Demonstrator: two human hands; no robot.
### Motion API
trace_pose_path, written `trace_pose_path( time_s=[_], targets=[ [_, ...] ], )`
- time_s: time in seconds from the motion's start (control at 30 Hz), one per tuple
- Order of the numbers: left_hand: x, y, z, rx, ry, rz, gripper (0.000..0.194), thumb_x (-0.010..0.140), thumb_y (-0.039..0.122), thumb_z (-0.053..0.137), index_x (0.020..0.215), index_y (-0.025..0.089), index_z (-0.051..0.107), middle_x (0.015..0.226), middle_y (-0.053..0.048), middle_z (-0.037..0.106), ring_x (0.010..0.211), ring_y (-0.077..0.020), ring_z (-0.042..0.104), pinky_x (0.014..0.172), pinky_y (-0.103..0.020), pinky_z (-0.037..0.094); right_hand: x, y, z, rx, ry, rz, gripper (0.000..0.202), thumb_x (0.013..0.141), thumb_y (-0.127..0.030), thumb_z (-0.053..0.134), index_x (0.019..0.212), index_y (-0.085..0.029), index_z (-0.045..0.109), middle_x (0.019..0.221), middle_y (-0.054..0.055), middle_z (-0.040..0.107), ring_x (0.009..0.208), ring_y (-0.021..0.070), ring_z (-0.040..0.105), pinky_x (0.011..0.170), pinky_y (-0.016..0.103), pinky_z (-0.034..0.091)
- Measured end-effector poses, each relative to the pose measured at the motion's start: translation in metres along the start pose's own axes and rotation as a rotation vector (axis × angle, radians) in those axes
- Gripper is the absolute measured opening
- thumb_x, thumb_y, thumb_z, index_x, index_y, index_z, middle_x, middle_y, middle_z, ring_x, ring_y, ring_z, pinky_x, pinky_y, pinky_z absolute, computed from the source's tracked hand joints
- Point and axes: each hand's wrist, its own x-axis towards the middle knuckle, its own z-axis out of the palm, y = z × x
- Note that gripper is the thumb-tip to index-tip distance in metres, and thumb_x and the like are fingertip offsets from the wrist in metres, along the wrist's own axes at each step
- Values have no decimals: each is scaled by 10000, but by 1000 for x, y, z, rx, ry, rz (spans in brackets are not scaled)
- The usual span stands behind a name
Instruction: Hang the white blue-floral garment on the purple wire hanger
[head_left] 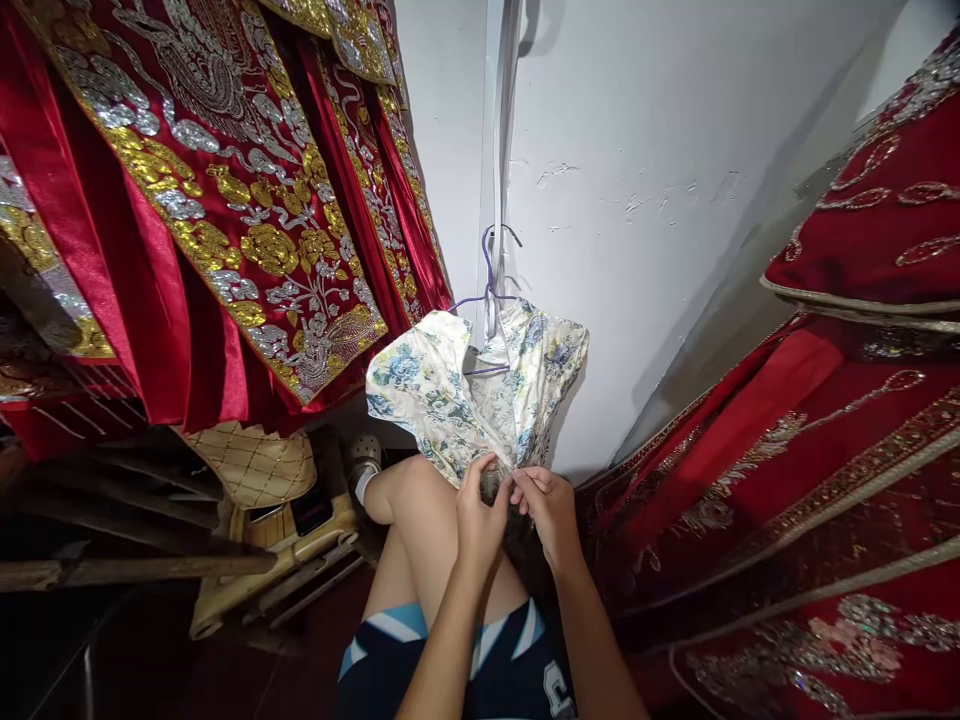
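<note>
A white short-sleeved shirt (427,385) with blue and green flowers hangs in front of me on a purple wire hanger (489,292). Its neck opening spreads into a V that narrows towards my fingers. My left hand (482,512) pinches the front edge of the shirt at the lower end of the V. Just beside it, my right hand (546,505) grips the other front edge between thumb and fingers. The fingertips of both hands nearly meet. The shirt's lower part is hidden behind my hands and legs, and any button there is too small to make out.
Red garments with gold and silver sequins (270,245) hang on the left. More red embroidered cloth (750,470) hangs close on the right. A bamboo chair (277,570) with a quilted cushion (255,465) stands at lower left. Behind the shirt is a white wall (630,130).
</note>
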Motion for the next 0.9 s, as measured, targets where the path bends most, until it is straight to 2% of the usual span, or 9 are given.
trace_pose_path(
  time_s=[0.07,0.13,0.3,0.47,0.67,0.9],
  targets=[
    [-3,3,6,-43,-49,-67,157,895,316,610,988,212,683,973,-84,713,953,-246,665,865,-362,510,-2,-2,3,-5,-39,2,265,748,-408,703,722,-144,703,538,15,625,439,108,463,449,242,351],
    [-3,4,7,-60,-48,-91,152,905,332,591,909,211,683,896,-69,709,888,-236,661,818,-342,502,-2,-3,6,-11,-54,-5,245,749,-384,698,739,-139,714,547,17,635,433,107,465,441,241,348],
    [4,5,1,-80,2,-68,186,841,307,667,1002,214,677,965,-68,703,947,-236,653,860,-338,499,-1,-9,16,40,-74,-15,226,739,-356,688,751,-135,732,509,-1,601,424,108,460,433,243,348],
    [4,1,-1,-98,4,-108,197,910,377,613,993,203,654,943,-69,679,928,-223,646,845,-326,498,-8,-10,21,50,-91,11,304,748,-436,716,748,-133,725,469,-21,540,420,103,437,426,237,338],
    [-1,1,-4,-43,5,-86,201,947,384,569,993,208,654,959,-83,676,948,-232,629,864,-351,491,-12,-5,23,62,-73,-5,381,754,-510,721,675,-139,683,496,-11,547,433,90,420,441,234,320],
    [-1,-4,-8,-28,37,-125,217,942,404,571,976,204,648,910,-68,656,882,-207,625,802,-315,497,-14,-2,23,90,-73,35,378,749,-506,734,750,-130,711,504,-15,553,429,86,407,445,232,295]
  ],
)
